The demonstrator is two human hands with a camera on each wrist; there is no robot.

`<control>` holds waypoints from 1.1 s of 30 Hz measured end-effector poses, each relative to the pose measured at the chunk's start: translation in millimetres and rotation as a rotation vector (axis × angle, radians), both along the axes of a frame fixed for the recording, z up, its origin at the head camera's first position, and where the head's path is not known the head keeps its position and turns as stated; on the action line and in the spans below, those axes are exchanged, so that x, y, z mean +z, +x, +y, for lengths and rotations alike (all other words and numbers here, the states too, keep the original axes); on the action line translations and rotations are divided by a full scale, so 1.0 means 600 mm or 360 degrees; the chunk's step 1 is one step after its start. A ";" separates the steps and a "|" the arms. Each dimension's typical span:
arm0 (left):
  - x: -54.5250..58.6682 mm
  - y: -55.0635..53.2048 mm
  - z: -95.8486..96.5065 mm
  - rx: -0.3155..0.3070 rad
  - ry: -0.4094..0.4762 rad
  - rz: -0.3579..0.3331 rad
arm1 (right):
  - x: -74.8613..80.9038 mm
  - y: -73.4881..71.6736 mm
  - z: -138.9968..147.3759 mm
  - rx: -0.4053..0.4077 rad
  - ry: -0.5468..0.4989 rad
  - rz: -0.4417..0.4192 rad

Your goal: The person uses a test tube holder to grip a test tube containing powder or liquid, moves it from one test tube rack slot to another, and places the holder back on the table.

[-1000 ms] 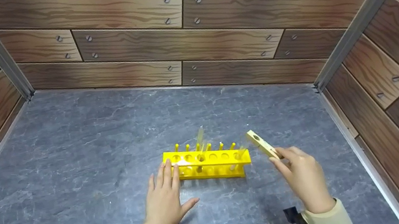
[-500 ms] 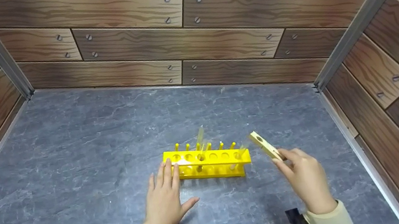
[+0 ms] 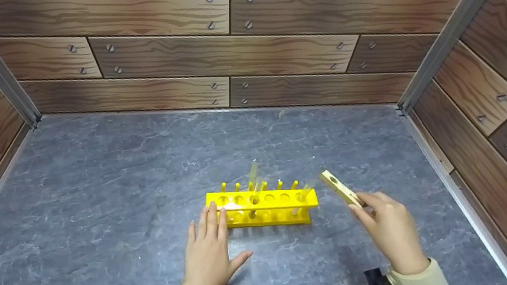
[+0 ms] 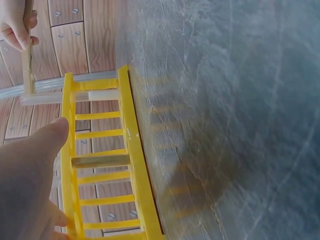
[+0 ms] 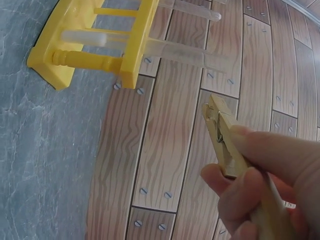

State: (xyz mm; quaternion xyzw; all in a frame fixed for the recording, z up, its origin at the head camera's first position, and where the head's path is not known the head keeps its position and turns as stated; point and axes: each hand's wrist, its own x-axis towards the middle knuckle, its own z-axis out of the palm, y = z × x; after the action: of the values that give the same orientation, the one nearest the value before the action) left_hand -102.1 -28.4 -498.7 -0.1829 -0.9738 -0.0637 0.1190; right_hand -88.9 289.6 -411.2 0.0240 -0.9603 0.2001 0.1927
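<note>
A yellow test tube rack [image 3: 262, 199] stands on the grey tabletop. My left hand [image 3: 210, 257] has straight fingers, their tips resting on the rack's left front edge. In the rack's right end hole leans a clear test tube [image 5: 185, 54] with something white in its lower part. Another tube [image 3: 254, 175] stands near the middle, its lower part brownish in the left wrist view. My right hand [image 3: 390, 230] grips a wooden test tube holder [image 3: 338, 187] by its lower end. The holder's head is just right of the end tube, with a gap between them in the right wrist view.
Wood-patterned wall panels [image 3: 168, 39] enclose the tabletop [image 3: 89, 187] at the back and both sides. Metal corner posts [image 3: 461, 21] rise where the walls meet. A black wrist mount [image 3: 377, 280] sits by the right sleeve.
My right hand has drifted slightly right and towards me with the test tube holder, away from the end tube. The left hand and rack keep their place.
</note>
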 end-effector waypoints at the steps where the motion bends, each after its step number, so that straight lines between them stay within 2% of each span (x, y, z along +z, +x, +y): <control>1: 0.000 0.000 0.000 0.0000 0.0002 0.0005 | -0.001 0.001 0.001 0.0000 0.0002 0.0003; 22: 0.000 -0.001 0.000 -0.0002 0.0031 0.0009 | -0.039 0.009 0.020 -0.0066 0.0017 -0.0021; 33: -0.001 0.000 0.000 -0.0004 0.0051 -0.0009 | -0.068 0.001 0.031 -0.0059 -0.0033 -0.0143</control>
State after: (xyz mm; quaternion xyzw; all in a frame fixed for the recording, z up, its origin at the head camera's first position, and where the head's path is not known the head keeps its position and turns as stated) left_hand -102.2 -28.6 -499.5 -0.1820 -0.9728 -0.0799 0.1191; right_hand -88.0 308.0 -452.2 -0.0048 -0.9662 0.2073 0.1532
